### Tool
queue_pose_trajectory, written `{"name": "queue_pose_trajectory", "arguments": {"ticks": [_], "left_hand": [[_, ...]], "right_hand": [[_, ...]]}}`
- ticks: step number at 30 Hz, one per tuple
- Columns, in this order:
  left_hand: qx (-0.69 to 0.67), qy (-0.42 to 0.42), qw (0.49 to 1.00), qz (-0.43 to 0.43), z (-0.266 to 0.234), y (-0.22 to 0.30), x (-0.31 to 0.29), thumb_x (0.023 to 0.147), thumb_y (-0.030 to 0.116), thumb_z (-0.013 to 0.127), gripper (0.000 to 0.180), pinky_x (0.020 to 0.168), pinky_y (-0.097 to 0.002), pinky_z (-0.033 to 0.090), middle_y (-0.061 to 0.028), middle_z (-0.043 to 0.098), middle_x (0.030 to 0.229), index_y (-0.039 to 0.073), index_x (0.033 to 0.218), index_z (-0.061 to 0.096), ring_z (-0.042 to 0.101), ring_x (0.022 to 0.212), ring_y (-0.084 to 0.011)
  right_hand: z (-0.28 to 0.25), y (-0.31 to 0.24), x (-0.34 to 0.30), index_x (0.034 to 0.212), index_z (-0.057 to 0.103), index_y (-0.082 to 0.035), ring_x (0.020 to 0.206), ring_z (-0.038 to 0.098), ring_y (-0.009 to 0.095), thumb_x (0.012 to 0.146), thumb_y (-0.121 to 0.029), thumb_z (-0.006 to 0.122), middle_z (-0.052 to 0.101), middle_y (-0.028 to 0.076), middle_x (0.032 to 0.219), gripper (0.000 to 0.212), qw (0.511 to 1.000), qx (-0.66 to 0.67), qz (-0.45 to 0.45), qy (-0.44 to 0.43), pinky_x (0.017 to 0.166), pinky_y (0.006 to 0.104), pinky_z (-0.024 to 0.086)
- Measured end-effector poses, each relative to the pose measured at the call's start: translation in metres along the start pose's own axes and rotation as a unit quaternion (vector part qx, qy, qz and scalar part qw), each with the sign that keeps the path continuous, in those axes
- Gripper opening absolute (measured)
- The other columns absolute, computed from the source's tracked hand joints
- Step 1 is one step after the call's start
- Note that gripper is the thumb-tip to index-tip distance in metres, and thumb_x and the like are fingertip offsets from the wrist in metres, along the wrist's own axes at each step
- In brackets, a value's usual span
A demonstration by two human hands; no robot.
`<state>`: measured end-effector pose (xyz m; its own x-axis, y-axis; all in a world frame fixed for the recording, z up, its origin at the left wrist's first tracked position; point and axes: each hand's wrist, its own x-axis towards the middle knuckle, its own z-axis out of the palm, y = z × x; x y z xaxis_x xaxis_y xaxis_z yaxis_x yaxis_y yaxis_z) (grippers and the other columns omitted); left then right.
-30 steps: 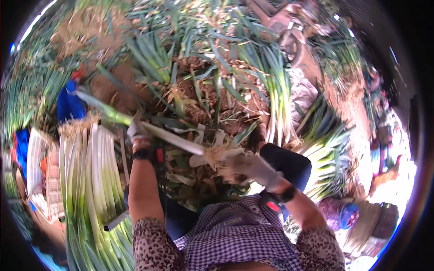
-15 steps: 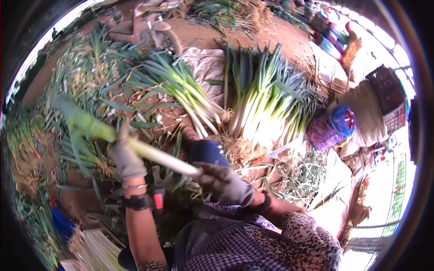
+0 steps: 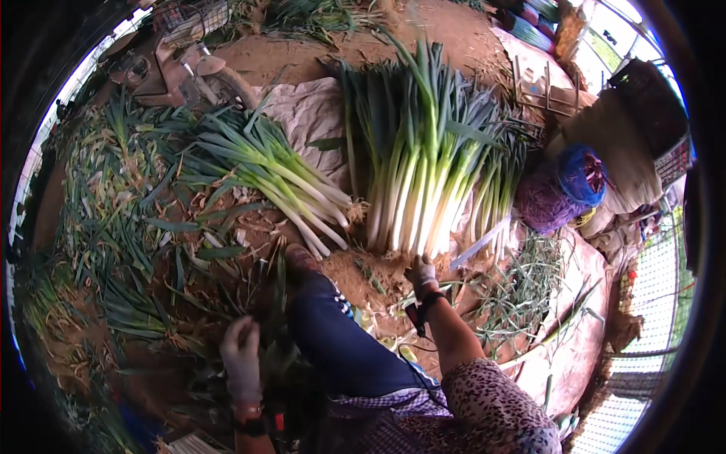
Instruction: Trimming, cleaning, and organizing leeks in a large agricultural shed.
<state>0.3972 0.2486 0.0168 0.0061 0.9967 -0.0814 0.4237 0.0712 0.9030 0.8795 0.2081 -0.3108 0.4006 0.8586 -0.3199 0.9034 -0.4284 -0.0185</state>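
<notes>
My right hand (image 3: pixel 422 277), in a grey work glove, has its fingers closed at the white root end of a leek (image 3: pixel 425 144). That leek lies on top of a large pile of leeks (image 3: pixel 393 204), its green leaves pointing away from me. My left hand (image 3: pixel 242 356), also gloved, hangs over the dark ground beside my left knee. Its fingers are loosely curled and apart, with nothing visible in them. A smaller bunch of leeks (image 3: pixel 295 181) lies left of the large pile, with white ends toward me.
Leaf trimmings (image 3: pixel 106 204) cover the ground at left. A pale cloth (image 3: pixel 306 125) lies between the leek piles. At right stand a purple bundle with a blue bag (image 3: pixel 581 178) and a dark crate (image 3: pixel 646 102). A motorbike (image 3: pixel 178 79) stands at far left.
The leek held across both hands has moved away and right onto the large pile, with my right hand at its root end. My left hand has let go and come down nearer my body.
</notes>
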Motion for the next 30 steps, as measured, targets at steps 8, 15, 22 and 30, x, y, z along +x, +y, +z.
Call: {"name": "queue_pose_trajectory", "arguments": {"ticks": [8,15,22,30], "left_hand": [[0.017,0.166,0.969,-0.184,-0.143,-0.139,-0.126,0.095,0.008,0.067,0.021,0.093,-0.0329,0.051,-0.0068,0.072,0.104,-0.002,0.111,0.073,0.064,0.099,-0.0173],[-0.024,0.142,0.976,-0.165,-0.213,-0.190,-0.136,0.094,0.008,0.066,0.020,0.081,-0.0314,0.054,-0.0081,0.077,0.099,-0.001,0.109,0.076,0.067,0.088,-0.0134],[-0.016,0.150,0.972,-0.178,-0.257,-0.258,-0.189,0.094,0.007,0.069,0.023,0.081,-0.0332,0.056,-0.0109,0.077,0.101,0.000,0.116,0.073,0.071,0.092,-0.0161],[-0.112,0.048,0.974,-0.193,-0.293,-0.185,-0.205,0.093,0.008,0.073,0.034,0.089,-0.0350,0.056,-0.0163,0.073,0.109,0.000,0.126,0.068,0.073,0.101,-0.0255]], "right_hand": [[-0.012,-0.060,0.030,0.123,0.073,-0.020,0.122,0.067,0.025,0.101,-0.022,0.058,0.075,0.003,0.123,0.027,0.911,-0.323,-0.248,-0.060,0.110,0.0568,0.045],[-0.176,-0.030,0.046,0.134,0.066,0.002,0.110,0.071,0.026,0.097,-0.017,0.070,0.075,0.020,0.119,0.042,0.939,0.251,-0.145,0.187,0.096,0.0381,0.056],[-0.359,-0.486,-0.138,0.140,0.062,0.002,0.107,0.068,0.016,0.102,-0.013,0.066,0.074,0.012,0.119,0.041,0.807,0.269,-0.510,-0.127,0.092,0.0307,0.055],[-0.052,-0.783,-0.178,0.131,0.066,-0.003,0.119,0.066,0.043,0.098,-0.029,0.060,0.069,0.026,0.128,0.043,0.844,-0.046,-0.496,-0.196,0.097,0.0518,0.055]]}}
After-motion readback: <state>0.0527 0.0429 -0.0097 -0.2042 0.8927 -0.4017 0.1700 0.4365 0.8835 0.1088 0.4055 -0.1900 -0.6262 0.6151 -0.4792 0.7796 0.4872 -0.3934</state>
